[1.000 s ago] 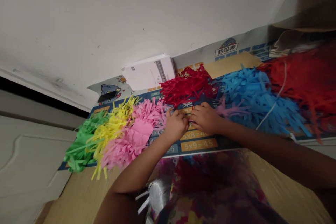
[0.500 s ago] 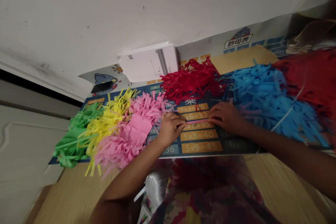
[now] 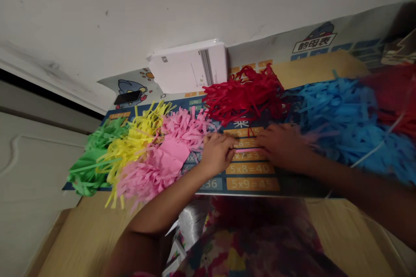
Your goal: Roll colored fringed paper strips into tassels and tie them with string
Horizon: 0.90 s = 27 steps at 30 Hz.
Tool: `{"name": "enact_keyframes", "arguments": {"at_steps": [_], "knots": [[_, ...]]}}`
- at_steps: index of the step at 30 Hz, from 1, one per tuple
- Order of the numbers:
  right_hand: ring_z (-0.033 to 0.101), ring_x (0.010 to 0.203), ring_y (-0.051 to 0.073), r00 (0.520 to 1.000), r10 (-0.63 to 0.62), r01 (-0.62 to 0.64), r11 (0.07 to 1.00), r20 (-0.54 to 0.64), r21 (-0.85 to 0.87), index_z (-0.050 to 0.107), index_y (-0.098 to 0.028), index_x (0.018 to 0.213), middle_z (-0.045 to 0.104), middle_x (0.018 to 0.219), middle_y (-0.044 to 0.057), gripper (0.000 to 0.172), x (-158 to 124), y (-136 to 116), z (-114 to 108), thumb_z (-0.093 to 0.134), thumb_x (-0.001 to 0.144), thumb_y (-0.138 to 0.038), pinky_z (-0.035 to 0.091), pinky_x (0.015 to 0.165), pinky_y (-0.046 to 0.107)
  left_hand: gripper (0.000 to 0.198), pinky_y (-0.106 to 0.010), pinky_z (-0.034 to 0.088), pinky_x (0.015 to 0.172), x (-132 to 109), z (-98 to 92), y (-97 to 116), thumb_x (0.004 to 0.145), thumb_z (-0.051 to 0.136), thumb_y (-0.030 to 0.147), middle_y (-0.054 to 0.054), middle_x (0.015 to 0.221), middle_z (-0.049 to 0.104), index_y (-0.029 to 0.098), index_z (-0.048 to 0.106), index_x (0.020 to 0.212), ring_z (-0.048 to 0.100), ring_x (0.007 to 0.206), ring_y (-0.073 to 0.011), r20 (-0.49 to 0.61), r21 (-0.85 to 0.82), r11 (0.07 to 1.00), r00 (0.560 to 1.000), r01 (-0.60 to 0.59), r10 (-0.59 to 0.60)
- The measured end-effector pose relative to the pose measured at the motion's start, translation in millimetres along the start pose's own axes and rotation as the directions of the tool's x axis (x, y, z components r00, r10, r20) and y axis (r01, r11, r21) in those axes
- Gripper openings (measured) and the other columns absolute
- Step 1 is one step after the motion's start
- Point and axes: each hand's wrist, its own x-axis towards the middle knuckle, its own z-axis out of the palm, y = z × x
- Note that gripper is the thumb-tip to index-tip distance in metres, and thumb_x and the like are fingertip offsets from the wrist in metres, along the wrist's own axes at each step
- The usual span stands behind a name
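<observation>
A thin pink strip (image 3: 248, 150) stretches between my two hands, lying low over the printed mat. My left hand (image 3: 218, 152) pinches its left end, fingers closed. At its right end my right hand (image 3: 280, 145) is closed on it too, the fingertips partly hidden. Just beyond my hands lies a fringed red paper bundle (image 3: 243, 95). Fringed pink paper (image 3: 172, 151) is close to my left hand, and a fringed blue paper bundle (image 3: 344, 117) lies beside my right forearm.
Yellow (image 3: 139, 136) and green fringed paper (image 3: 97, 156) lie at the left, red fringed paper (image 3: 398, 95) at the far right. Against the wall stands a white box (image 3: 188, 69); a black phone (image 3: 128, 97) lies to its left. The mat (image 3: 208, 185) shows multiplication sums.
My view has shifted slightly. Both hands stay on the pink strip, their fingers lowered nearer the mat, and less of the strip shows between them.
</observation>
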Motion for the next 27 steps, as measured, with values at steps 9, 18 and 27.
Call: {"name": "enact_keyframes", "arguments": {"at_steps": [9, 18, 27], "knots": [[0.058, 0.085, 0.022, 0.952, -0.294, 0.268, 0.933, -0.081, -0.242, 0.069, -0.019, 0.079, 0.07, 0.081, 0.005, 0.028, 6.2, -20.9, 8.4, 0.049, 0.097, -0.013, 0.031, 0.079, 0.042, 0.018, -0.05, 0.029, 0.1, 0.3, 7.6, 10.1, 0.098, 0.054, 0.025, -0.003, 0.093, 0.073, 0.023, 0.072, 0.099, 0.058, 0.095, -0.0206, -0.038, 0.299, 0.879, 0.916, -0.371, 0.4], [0.061, 0.073, 0.018, 0.99, 0.139, -0.113, 0.657, 0.028, 0.745, 0.074, -0.023, 0.089, 0.071, 0.081, 0.002, 0.031, -38.0, -70.8, -57.9, 0.054, 0.093, -0.045, 0.042, 0.066, 0.031, 0.018, -0.042, 0.024, 0.11, -49.4, -64.9, 53.4, 0.098, 0.055, 0.019, 0.004, 0.098, 0.079, 0.026, 0.069, 0.108, 0.068, 0.091, -0.0131, -0.399, 0.334, 0.816, 0.714, -0.472, 0.576], [0.047, 0.054, 0.011, 0.935, 0.316, -0.136, -0.106, 0.163, 0.985, 0.07, -0.02, 0.068, 0.059, 0.06, -0.002, 0.03, -49.6, -99.4, -31.1, 0.08, 0.069, -0.048, 0.038, 0.053, 0.024, 0.012, -0.04, 0.045, 0.095, -64.2, -59.8, 87.3, 0.097, 0.06, 0.026, 0.001, 0.082, 0.077, 0.025, 0.07, 0.089, 0.07, 0.078, -0.0149, -0.533, -0.149, 0.951, 0.832, -0.27, 0.153]]}}
